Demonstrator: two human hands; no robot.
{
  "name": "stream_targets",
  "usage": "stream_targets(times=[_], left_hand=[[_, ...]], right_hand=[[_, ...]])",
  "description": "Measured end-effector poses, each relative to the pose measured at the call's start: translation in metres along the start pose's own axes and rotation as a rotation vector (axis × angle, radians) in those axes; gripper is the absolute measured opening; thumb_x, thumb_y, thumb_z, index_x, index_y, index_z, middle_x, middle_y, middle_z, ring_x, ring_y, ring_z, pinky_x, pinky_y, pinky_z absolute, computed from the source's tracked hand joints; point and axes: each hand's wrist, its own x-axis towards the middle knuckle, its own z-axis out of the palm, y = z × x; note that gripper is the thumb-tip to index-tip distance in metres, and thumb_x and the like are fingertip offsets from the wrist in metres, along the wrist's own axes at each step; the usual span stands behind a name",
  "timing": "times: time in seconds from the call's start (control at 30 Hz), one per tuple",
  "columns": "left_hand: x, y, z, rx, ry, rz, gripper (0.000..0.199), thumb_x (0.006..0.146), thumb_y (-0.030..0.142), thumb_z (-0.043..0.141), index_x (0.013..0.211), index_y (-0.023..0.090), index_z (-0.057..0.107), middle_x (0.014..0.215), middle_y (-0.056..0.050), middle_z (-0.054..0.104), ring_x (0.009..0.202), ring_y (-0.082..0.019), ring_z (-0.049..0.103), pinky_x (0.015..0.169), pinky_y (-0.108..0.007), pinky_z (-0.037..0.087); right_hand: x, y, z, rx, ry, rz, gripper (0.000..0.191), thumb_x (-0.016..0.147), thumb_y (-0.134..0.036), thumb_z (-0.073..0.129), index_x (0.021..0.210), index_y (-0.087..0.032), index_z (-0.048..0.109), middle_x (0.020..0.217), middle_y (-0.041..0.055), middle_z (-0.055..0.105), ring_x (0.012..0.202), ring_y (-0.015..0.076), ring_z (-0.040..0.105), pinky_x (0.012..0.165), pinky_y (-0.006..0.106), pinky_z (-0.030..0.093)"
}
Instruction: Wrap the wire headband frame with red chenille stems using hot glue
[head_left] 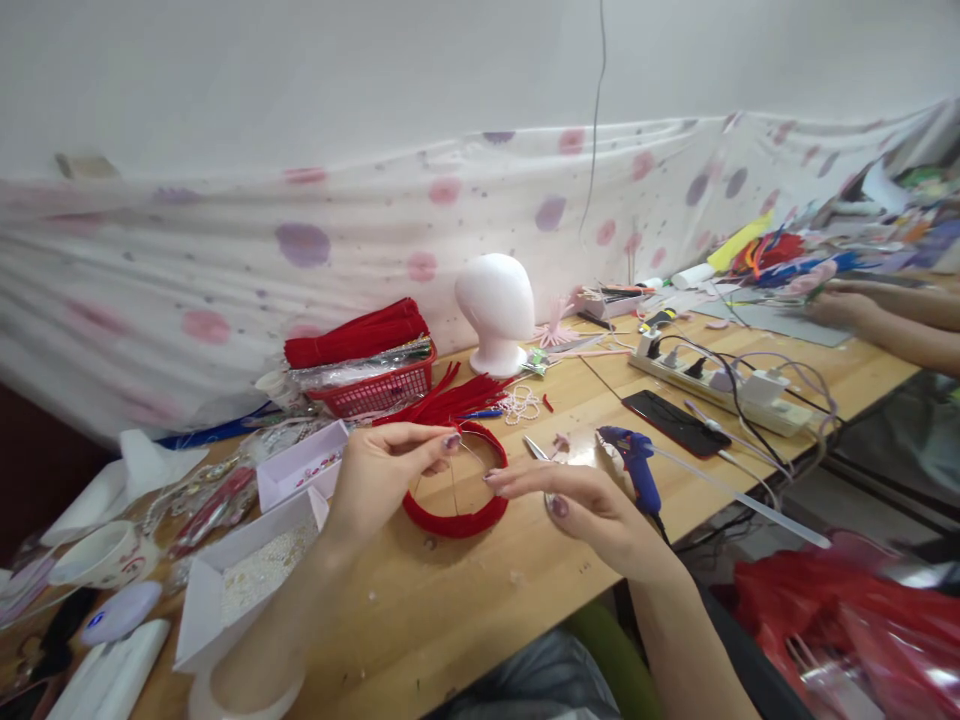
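A red velvety headband [457, 525] forms a ring just above or on the wooden table in front of me. My left hand [401, 455] is at its upper left, thumb and forefinger pinched on a thin pale thread or wire [453, 485] that runs across the ring. At the right side, the fingers of my right hand [570, 500] are stretched out, with the thumb apart and a fingertip at the band's edge. Whether that fingertip also touches the thread is unclear. Behind the headband lie red fuzzy stems [450, 400]. Scissors [535, 449] lie partly behind my right hand.
White boxes of beads [262, 570] and gems [300, 465] stand left, near a red basket [375, 392]. A white foam head [495, 310] stands behind. To the right are a blue glue gun [637, 465], phone [667, 420], power strip [720, 390] and another person's hand [844, 305].
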Motion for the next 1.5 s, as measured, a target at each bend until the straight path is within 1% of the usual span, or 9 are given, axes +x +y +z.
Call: stream_targets(times=[0.1, 0.23, 0.33, 0.43, 0.73, 0.87, 0.97, 1.07, 1.5], left_hand=[[0.001, 0.002, -0.006, -0.034, -0.088, 0.003, 0.028, 0.065, 0.040, 0.087, 0.078, 0.017, 0.077, 0.078, -0.005, 0.078, 0.071, -0.016, 0.070, 0.066, -0.025, 0.057], [-0.008, -0.007, 0.015, -0.159, -0.425, -0.077, 0.044, 0.075, 0.049, 0.080, 0.107, 0.021, 0.071, 0.119, -0.009, 0.072, 0.109, -0.023, 0.067, 0.082, -0.030, 0.057], [-0.018, -0.021, 0.040, -0.147, -0.648, -0.214, 0.051, 0.084, 0.058, 0.066, 0.119, 0.022, 0.062, 0.103, -0.008, 0.072, 0.083, -0.018, 0.069, 0.064, -0.026, 0.054], [-0.028, -0.030, 0.057, 0.030, -0.784, -0.204, 0.046, 0.096, 0.060, 0.040, 0.091, 0.019, 0.060, 0.062, 0.002, 0.057, 0.048, -0.012, 0.051, 0.047, -0.025, 0.040], [-0.030, -0.016, 0.043, 0.579, -0.474, 0.211, 0.049, 0.097, 0.038, 0.044, 0.052, 0.021, 0.049, 0.051, 0.000, 0.050, 0.051, -0.014, 0.040, 0.054, -0.031, 0.024], [-0.024, -0.019, 0.035, 0.358, -0.491, 0.157, 0.043, 0.095, 0.040, 0.050, 0.061, 0.019, 0.066, 0.058, 0.000, 0.060, 0.055, -0.013, 0.048, 0.055, -0.026, 0.034], [-0.027, -0.019, 0.040, 0.188, -0.609, 0.000, 0.036, 0.089, 0.045, 0.060, 0.071, 0.018, 0.075, 0.055, 0.000, 0.060, 0.049, -0.011, 0.047, 0.047, -0.023, 0.033], [-0.032, -0.016, 0.049, 0.108, -0.679, -0.075, 0.045, 0.088, 0.050, 0.060, 0.057, 0.017, 0.065, 0.046, 0.002, 0.050, 0.044, -0.009, 0.041, 0.042, -0.023, 0.027], [-0.048, -0.014, 0.061, 0.163, -0.514, 0.125, 0.041, 0.092, 0.045, 0.057, 0.064, 0.018, 0.070, 0.053, 0.000, 0.054, 0.053, -0.012, 0.045, 0.051, -0.025, 0.033]], right_hand=[[0.003, -0.008, 0.004, -0.104, -0.033, -0.154, 0.026, 0.094, -0.041, 0.064, 0.099, -0.021, 0.079, 0.106, 0.0110, 0.078, 0.107, 0.0222, 0.069, 0.098, 0.038, 0.050], [0.008, -0.004, 0.011, 0.105, -0.201, -0.193, 0.037, 0.092, -0.048, 0.063, 0.086, -0.016, 0.079, 0.088, 0.0130, 0.079, 0.089, 0.0223, 0.073, 0.085, 0.037, 0.055], [0.007, 0.001, 0.010, 0.230, -0.267, -0.200, 0.039, 0.090, -0.050, 0.064, 0.079, -0.015, 0.079, 0.081, 0.0124, 0.079, 0.080, 0.0213, 0.073, 0.081, 0.035, 0.056], [0.003, 0.001, 0.005, 0.236, -0.320, -0.146, 0.034, 0.091, -0.044, 0.066, 0.083, -0.014, 0.079, 0.081, 0.0119, 0.079, 0.080, 0.0204, 0.074, 0.082, 0.033, 0.056], [-0.017, -0.018, -0.006, -0.036, -0.471, -0.012, 0.027, 0.094, -0.032, 0.064, 0.111, -0.016, 0.076, 0.104, 0.0132, 0.078, 0.100, 0.0212, 0.073, 0.093, 0.033, 0.053], [-0.024, -0.027, -0.010, -0.144, -0.405, 0.096, 0.040, 0.106, -0.030, 0.037, 0.138, -0.021, 0.060, 0.120, 0.0120, 0.073, 0.110, 0.0182, 0.069, 0.094, 0.031, 0.054], [-0.021, -0.028, -0.009, -0.076, -0.477, 0.025, 0.049, 0.107, -0.039, 0.026, 0.135, -0.024, 0.063, 0.130, 0.0115, 0.068, 0.127, 0.0204, 0.060, 0.108, 0.038, 0.045], [-0.015, -0.026, -0.006, -0.028, -0.539, -0.037, 0.056, 0.107, -0.043, 0.021, 0.128, -0.024, 0.069, 0.124, 0.0124, 0.072, 0.123, 0.0208, 0.063, 0.108, 0.039, 0.045], [-0.024, -0.016, -0.012, 0.191, -0.397, -0.052, 0.044, 0.105, -0.040, 0.040, 0.113, -0.017, 0.076, 0.112, 0.0141, 0.076, 0.111, 0.0232, 0.070, 0.100, 0.038, 0.052]])
